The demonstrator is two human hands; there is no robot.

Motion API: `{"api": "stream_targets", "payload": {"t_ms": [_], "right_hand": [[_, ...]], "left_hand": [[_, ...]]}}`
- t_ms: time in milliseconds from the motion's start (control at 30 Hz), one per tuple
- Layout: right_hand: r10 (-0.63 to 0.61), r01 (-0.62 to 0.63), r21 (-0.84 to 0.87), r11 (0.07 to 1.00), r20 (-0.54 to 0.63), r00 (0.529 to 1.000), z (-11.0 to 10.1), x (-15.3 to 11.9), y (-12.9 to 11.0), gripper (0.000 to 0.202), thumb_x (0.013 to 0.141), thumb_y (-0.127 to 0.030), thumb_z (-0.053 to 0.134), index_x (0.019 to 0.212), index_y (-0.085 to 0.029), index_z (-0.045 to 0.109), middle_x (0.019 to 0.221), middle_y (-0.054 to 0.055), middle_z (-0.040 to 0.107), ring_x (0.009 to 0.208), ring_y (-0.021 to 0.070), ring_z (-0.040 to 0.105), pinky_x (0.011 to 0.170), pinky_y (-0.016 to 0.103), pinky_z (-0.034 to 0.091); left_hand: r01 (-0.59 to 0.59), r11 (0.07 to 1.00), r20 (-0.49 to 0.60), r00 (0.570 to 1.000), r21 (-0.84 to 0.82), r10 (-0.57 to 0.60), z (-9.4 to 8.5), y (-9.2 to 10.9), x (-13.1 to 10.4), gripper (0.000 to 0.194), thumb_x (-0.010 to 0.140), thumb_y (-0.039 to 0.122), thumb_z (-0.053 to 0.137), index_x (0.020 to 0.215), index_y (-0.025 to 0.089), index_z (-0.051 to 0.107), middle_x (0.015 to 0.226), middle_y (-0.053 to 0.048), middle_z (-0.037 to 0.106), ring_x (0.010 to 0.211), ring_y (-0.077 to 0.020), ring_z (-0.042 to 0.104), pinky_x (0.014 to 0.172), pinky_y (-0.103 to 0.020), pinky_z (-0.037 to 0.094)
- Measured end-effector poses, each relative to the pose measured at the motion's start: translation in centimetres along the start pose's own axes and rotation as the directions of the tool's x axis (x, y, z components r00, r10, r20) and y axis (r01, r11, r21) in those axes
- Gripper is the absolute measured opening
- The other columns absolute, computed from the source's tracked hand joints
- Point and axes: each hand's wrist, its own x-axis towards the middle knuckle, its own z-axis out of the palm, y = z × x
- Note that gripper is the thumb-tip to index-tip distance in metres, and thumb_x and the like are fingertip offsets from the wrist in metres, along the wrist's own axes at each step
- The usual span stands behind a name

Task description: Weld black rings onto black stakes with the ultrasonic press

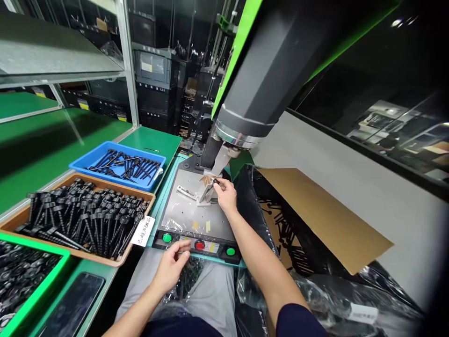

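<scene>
My right hand (227,194) reaches to the metal fixture (206,191) under the machine's head. Its thumb and fingers pinch a small dark round part (213,180) at the top of that fixture. Most of this part is hidden by the fingers. Just above stands the slanted metal horn (221,160) of the press. My left hand (172,264) hovers by the front of the machine, near the red button (199,245). Its fingers are loosely bent, with the thumb apart, and nothing shows in them. A green button (167,238) lies just above it.
Left are a blue tray (79,164) of black rods, a brown tray (117,262) of black headed, ridged stakes, a bright green bin (52,250) and a phone (75,302). At right a lined box with a cardboard flap (322,213) holds black parts. The press column (259,79) slants overhead.
</scene>
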Motion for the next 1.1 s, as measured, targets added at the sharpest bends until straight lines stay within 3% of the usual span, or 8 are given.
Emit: {"api": "stream_targets", "payload": {"t_ms": [167, 367, 600, 767, 900, 967, 1033, 1100], "right_hand": [[0.009, -0.004, -0.054, 0.999, 0.082, 0.997, 0.9, 1.3, 1.6, 0.032, 0.079, -0.039, 0.061, 0.102, -0.018, 0.072, 0.107, 0.011, 0.069, 0.098, 0.0244, 0.062, 0.088, 0.039, 0.049], [-0.222, 0.258, -0.178, 0.95, 0.199, 0.955, -0.1, 2.2, 1.0, 0.027, 0.089, -0.029, 0.05, 0.102, -0.022, 0.073, 0.105, 0.007, 0.071, 0.105, 0.0231, 0.06, 0.096, 0.037, 0.044], [-0.156, 0.222, -0.303, 0.927, 0.227, 0.961, -0.2, 3.5, 0.1, 0.01, 0.082, -0.028, 0.063, 0.079, -0.021, 0.07, 0.09, 0.005, 0.072, 0.09, 0.0227, 0.063, 0.085, 0.034, 0.046], [-0.207, 0.262, -0.241, 0.935, 0.232, 0.95, 0.0, 3.1, 0.1, 0.013, 0.085, -0.027, 0.06, 0.08, -0.02, 0.07, 0.091, 0.007, 0.069, 0.091, 0.0218, 0.063, 0.087, 0.034, 0.047], [-0.241, 0.297, -0.176, 0.939, 0.283, 0.928, -1.0, 2.3, 0.2, 0.023, 0.089, -0.026, 0.052, 0.101, -0.019, 0.07, 0.107, 0.009, 0.068, 0.103, 0.0217, 0.062, 0.093, 0.033, 0.046], [-0.162, 0.227, -0.222, 0.948, 0.276, 0.947, -1.9, 1.6, 0.7, 0.032, 0.092, -0.024, 0.047, 0.117, -0.016, 0.064, 0.118, 0.01, 0.064, 0.108, 0.0206, 0.061, 0.096, 0.031, 0.046], [0.022, 0.094, -0.394, 0.914, 0.282, 0.959, -3.1, 0.7, 1.6, 0.038, 0.094, -0.021, 0.041, 0.128, -0.014, 0.057, 0.125, 0.012, 0.061, 0.11, 0.0193, 0.06, 0.099, 0.03, 0.044], [0.223, -0.007, -0.574, 0.819, 0.307, 0.925, -4.1, -0.3, 2.8, 0.04, 0.094, -0.017, 0.04, 0.13, -0.013, 0.056, 0.126, 0.013, 0.061, 0.113, 0.0205, 0.059, 0.102, 0.031, 0.041]], "left_hand": [[0.048, 0.999, -0.004, 0.999, 0.008, -0.048, -0.7, -1.0, -0.5, 0.038, 0.078, 0.043, 0.064, 0.107, 0.018, 0.068, 0.107, -0.011, 0.071, 0.101, -0.0272, 0.065, 0.091, -0.04, 0.05], [0.05, 0.999, 0.021, 0.999, -0.008, -0.049, -0.9, -1.4, -0.1, 0.036, 0.081, 0.042, 0.063, 0.108, 0.018, 0.067, 0.106, -0.01, 0.071, 0.099, -0.0252, 0.065, 0.09, -0.038, 0.048], [0.023, 1.0, 0.028, 0.999, 0.014, -0.023, -0.7, -1.7, 0.2, 0.033, 0.082, 0.041, 0.063, 0.105, 0.018, 0.069, 0.104, -0.009, 0.072, 0.096, -0.0235, 0.065, 0.087, -0.035, 0.049], [-0.046, 0.995, -0.003, 0.999, 0.086, 0.046, -0.8, -0.3, 0.6, 0.027, 0.082, 0.039, 0.062, 0.098, 0.018, 0.07, 0.101, -0.008, 0.072, 0.095, -0.0226, 0.066, 0.087, -0.035, 0.05], [-0.121, 0.97, -0.018, 0.992, 0.212, 0.128, -1.2, 1.7, 2.0, 0.025, 0.084, 0.035, 0.059, 0.098, 0.018, 0.07, 0.103, -0.008, 0.072, 0.097, -0.0223, 0.066, 0.09, -0.036, 0.05], [-0.144, 0.941, -0.024, 0.987, 0.307, 0.159, -1.6, 2.8, 3.2, 0.025, 0.084, 0.032, 0.057, 0.101, 0.018, 0.069, 0.104, -0.008, 0.072, 0.098, -0.0217, 0.066, 0.09, -0.035, 0.05], [-0.165, 0.878, -0.023, 0.98, 0.449, 0.196, -1.9, 4.0, 4.7, 0.025, 0.084, 0.029, 0.056, 0.103, 0.018, 0.069, 0.107, -0.008, 0.071, 0.099, -0.0214, 0.066, 0.09, -0.034, 0.05], [-0.18, 0.758, -0.004, 0.972, 0.627, 0.234, -2.1, 5.3, 6.5, 0.026, 0.083, 0.027, 0.056, 0.104, 0.019, 0.069, 0.111, -0.008, 0.07, 0.1, -0.022, 0.065, 0.09, -0.034, 0.05]]}}
